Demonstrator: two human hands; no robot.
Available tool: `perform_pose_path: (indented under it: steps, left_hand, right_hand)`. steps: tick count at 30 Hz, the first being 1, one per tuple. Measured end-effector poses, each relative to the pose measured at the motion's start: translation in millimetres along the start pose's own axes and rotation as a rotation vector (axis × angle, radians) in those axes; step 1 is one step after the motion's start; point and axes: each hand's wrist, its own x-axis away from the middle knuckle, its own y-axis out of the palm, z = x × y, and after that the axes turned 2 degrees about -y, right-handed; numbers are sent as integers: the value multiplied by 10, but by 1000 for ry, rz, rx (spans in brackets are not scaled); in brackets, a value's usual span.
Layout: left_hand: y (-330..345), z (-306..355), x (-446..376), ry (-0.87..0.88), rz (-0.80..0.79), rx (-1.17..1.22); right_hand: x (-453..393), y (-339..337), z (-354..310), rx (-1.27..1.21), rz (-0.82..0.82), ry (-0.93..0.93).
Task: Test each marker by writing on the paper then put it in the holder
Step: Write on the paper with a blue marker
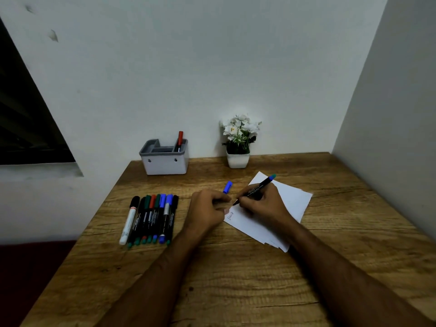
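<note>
Right hand (259, 204) grips an uncapped marker (257, 188) in a writing hold, tip at the paper's (290, 199) left end by a blue scrawl; left hand (207, 208) pinches what looks like its blue cap (228, 187) and likely steadies the sheet. Holder (165, 159) at the counter's (236, 279) back edge holds one red-capped marker. Row of markers (151, 218) waits near the left edge.

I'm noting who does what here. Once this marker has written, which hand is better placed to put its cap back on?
Probably the left hand: it holds the blue cap beside the marker, which the right hand grips with its tip at the paper.
</note>
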Motion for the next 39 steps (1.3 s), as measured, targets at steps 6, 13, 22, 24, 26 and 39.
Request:
perform_pose_path:
  steps: [6, 13, 22, 24, 26, 39]
  left_hand:
    - [2, -11, 13, -13, -18, -15]
    - [24, -6, 16, 1, -55, -81]
    - [35, -8, 27, -19, -54, -59]
    - [32, -11, 21, -12, -55, -64]
    - [36, -13, 9, -18, -56, -67]
    - [38, -11, 17, -22, -47, -55]
  right_hand:
    - [22, 23, -33, 96, -30, -24]
    - [14, 52, -25, 184, -45, -73]
    - [9, 51, -33, 185, -48, -54]
    - [5, 57, -24, 188, -56, -62]
    - [1, 57, -19, 188, -41, -55]
    - [-19, 71, -12, 196, 2, -17]
